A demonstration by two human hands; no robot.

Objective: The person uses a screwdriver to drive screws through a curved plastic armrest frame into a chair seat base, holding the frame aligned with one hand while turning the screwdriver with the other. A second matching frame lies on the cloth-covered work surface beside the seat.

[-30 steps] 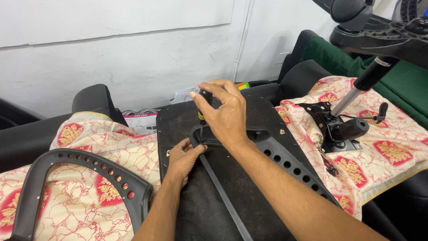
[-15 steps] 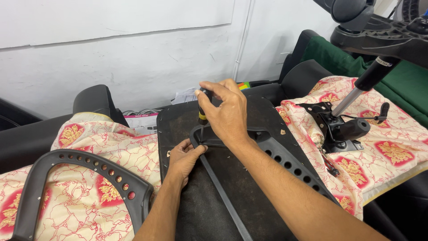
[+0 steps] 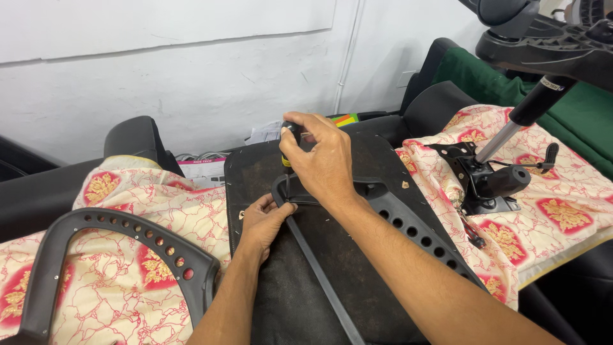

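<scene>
While your right hand (image 3: 322,163) stays out of the question of lifting anything, it is clenched around the dark handle of a screwdriver (image 3: 290,144), held upright with the tip pointing down into the curved end of the black perforated plastic armrest frame (image 3: 408,227). Your left hand (image 3: 265,223) sits just below and to the near side of that tool, fingers pinched on the frame's corner where the thin black bar (image 3: 319,275) meets the curve, pressing it flat against the black fabric-covered seat base (image 3: 255,172).

That frame looks stiff and light: moulded plastic with a row of round holes, rigid enough to be steadied from one corner, but likely to pivot if you press only at one end. Grip it where you have it, close to the screw point, so it cannot twist under the driver. The seat base under both hands looks heavier and its felt-like cover should give some friction, so it should not slide on the red and cream floral cloth (image 3: 134,211).

To the left of your left hand lies a second black perforated armrest frame (image 3: 115,233), apart from the work. Well to the right of your right hand rests a black metal chair mechanism with a gas cylinder (image 3: 491,176).
</scene>
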